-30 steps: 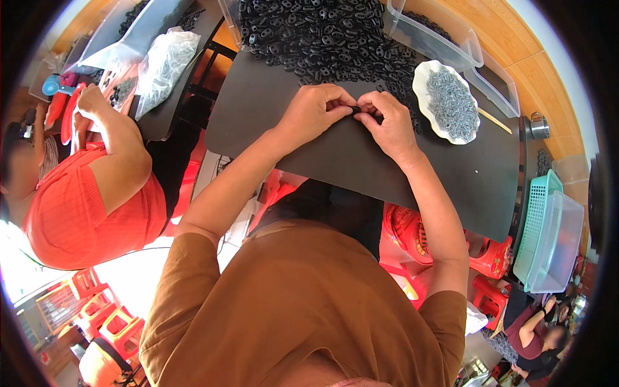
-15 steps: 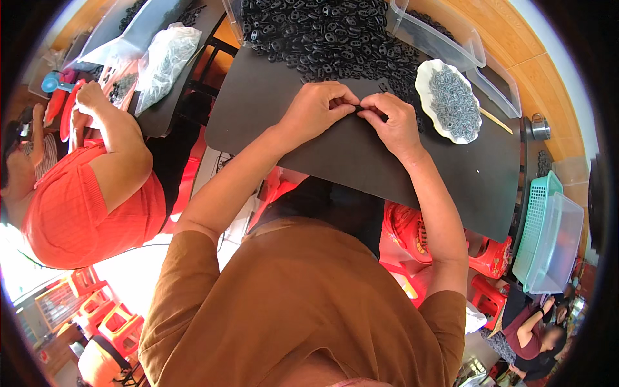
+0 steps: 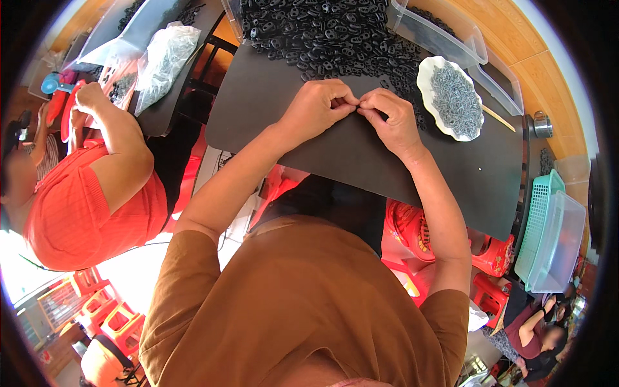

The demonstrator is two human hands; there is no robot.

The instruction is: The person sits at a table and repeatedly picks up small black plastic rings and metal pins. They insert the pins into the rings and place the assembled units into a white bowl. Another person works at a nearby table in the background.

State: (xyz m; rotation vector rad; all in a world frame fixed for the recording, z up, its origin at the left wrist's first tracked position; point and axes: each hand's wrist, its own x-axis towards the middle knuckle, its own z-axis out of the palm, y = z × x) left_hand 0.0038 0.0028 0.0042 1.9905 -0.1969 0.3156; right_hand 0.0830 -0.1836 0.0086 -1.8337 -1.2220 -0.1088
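My left hand (image 3: pixel 320 106) and my right hand (image 3: pixel 392 121) meet fingertip to fingertip above the dark table (image 3: pixel 258 97). Between their pinched thumbs and forefingers is a small black piece (image 3: pixel 358 109), mostly covered by the fingers. Just beyond my hands spreads a big heap of small black oval pieces with holes (image 3: pixel 322 32), some scattered toward my right hand. To the right of that hand stands a white scalloped dish (image 3: pixel 423 80) filled with small grey metallic pieces (image 3: pixel 456 100), too fine to make out singly.
Clear plastic bins (image 3: pixel 445 40) line the table's far right, with a thin stick (image 3: pixel 500 120) by the dish. A turquoise basket (image 3: pixel 536 222) stands at right. On the left, a person in red (image 3: pixel 97 200) works at another table with a plastic bag (image 3: pixel 166 61). Red stools (image 3: pixel 122 329) stand behind.
Both hands keep their pinch at nearly the same spot, with only slight finger movement. The view has shifted a little.
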